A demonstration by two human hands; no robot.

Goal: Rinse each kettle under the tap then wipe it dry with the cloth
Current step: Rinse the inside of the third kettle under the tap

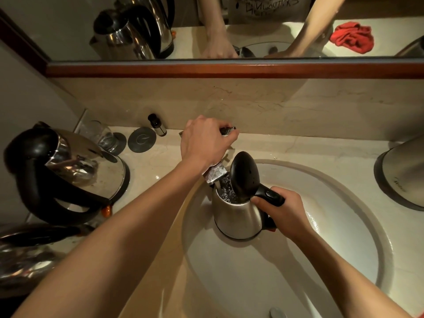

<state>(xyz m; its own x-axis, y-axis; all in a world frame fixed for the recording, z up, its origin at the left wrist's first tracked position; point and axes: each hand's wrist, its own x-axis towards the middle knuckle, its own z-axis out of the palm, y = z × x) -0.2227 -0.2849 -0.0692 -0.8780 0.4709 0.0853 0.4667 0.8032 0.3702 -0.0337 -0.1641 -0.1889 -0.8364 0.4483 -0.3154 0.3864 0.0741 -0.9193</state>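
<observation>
Steel kettle [238,216] stands upright in the sink [344,226], lid [244,176] flipped open under the tap spout [215,173], water bubbling inside. Right hand [283,212] wraps fingers around the handle. Left hand [204,140] curls fingers over the tap lever [227,130]. Advice: keep the mouth centred under the flow, fill partly, then close the tap.

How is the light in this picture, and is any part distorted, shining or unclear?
Head view: warm, dim yellow light; the wide lens bends the wooden mirror frame and stretches both forearms; bright glare on the large steel kettle with black handle at left and on the wet white basin; the small steel kettle throws a shadow leftward in the basin; the bottom-left corner is dark and blurred.
</observation>
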